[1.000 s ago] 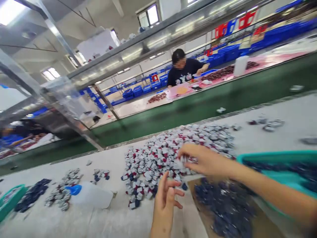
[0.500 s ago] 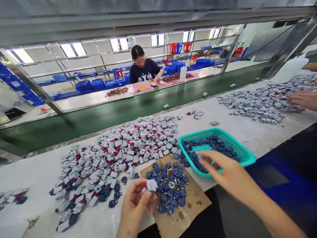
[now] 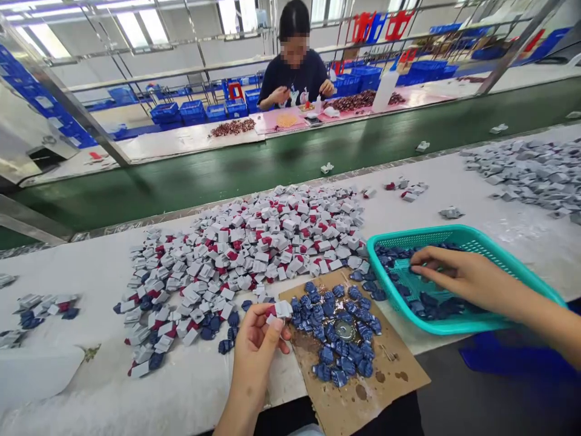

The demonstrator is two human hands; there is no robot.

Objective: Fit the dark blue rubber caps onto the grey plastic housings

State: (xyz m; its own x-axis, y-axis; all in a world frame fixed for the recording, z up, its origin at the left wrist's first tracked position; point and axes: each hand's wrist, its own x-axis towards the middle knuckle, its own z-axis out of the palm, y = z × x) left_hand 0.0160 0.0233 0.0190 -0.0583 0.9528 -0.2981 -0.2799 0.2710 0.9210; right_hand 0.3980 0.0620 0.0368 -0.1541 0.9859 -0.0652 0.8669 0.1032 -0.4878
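My left hand (image 3: 261, 339) pinches a grey-and-red piece (image 3: 281, 310) at the left edge of a brown cardboard sheet (image 3: 399, 363). Dark blue pieces (image 3: 347, 348) lie on that sheet around a wet, round spot. My right hand (image 3: 447, 269) is over the teal basket (image 3: 458, 327), its fingers curled together at the blue pieces inside; whatever is between the fingertips is hidden. Behind the cardboard spreads a large heap of grey and red pieces (image 3: 254, 242), with some blue ones along its near side.
A green conveyor belt (image 3: 218, 172) with a few grey pieces runs behind the table. Across it sits a person (image 3: 295, 72) near a white bottle (image 3: 385, 91). Another grey heap (image 3: 535, 172) lies at right, a small group (image 3: 45, 309) at left.
The view has shifted, so the table items appear differently placed. My right hand has reached farther into the basket and its fingers have closed together. My left hand still holds the grey-and-red piece.
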